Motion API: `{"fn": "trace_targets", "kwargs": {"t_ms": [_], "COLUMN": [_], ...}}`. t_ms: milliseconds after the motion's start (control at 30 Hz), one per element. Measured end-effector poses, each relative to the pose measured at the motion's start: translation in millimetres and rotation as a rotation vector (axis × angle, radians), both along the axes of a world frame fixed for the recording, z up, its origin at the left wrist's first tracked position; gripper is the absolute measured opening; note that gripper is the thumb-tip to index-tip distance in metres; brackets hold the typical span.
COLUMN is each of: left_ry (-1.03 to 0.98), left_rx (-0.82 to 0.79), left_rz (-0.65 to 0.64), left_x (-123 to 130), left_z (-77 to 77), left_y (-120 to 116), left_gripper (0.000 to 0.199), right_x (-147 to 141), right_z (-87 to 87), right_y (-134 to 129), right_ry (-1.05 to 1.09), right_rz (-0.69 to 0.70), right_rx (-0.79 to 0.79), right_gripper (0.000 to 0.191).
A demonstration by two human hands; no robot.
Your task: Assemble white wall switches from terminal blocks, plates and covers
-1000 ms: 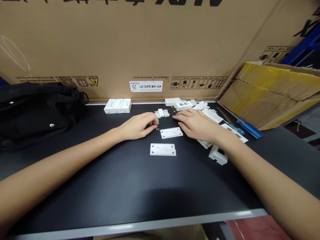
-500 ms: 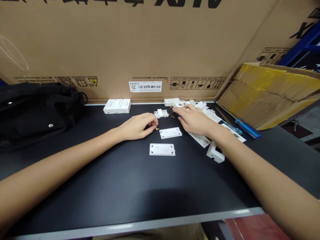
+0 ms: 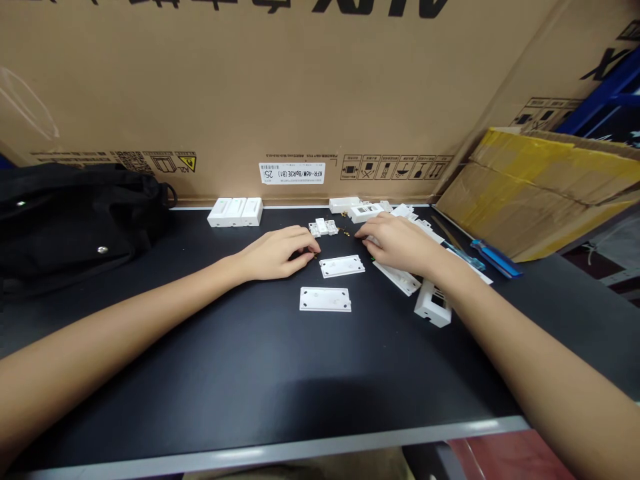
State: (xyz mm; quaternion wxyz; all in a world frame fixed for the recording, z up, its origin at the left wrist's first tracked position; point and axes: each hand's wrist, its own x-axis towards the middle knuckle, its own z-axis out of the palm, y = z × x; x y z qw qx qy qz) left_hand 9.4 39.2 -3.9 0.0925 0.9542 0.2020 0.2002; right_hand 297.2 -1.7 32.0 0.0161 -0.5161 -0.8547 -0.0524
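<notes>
Op. status from my remote stn, head cam. L hand sits palm-down on the black bench top, fingers curled in, tips nearly closed. A tiny brass part shows at the fingertips; I cannot confirm a hold on it. R hand is also palm-down, fingers arched and part-open, tips low near the bench. Grip on any small part: cannot tell.

Work items, approx. centre of bench: white plastic terminal block just above and between both hands, with loose brass screws just to its right. White plastic cover plate lies flat between the hands, just below them; a 2nd cover plate lies flat nearer me. White switch housing sits beyond R hand, among more white parts. White open box housing stands just below R wrist.

Periphery: triple white module at back edge, blue-handled screwdriver at right, black bag at left, cardboard carton standing behind bench.
</notes>
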Motion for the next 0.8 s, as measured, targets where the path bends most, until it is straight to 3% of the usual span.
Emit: {"fn": "trace_targets", "kwargs": {"t_ms": [467, 800], "left_ry": [0.056, -0.013], "left_rx": [-0.013, -0.043], "left_rz": [-0.159, -0.117], "left_x": [1, -1], "left_z": [7.9, -0.8], "left_y": [-4, 2], "left_gripper": [0.031, 0.025], "right_x": [2, -1], "right_z": [8.8, 17.4], "right_y": [-8, -14], "right_ry": [0.054, 0.097], "right_rz": [-0.017, -0.048], "right_rx": [-0.001, -0.081], "right_gripper": [0.036, 0.024]}}
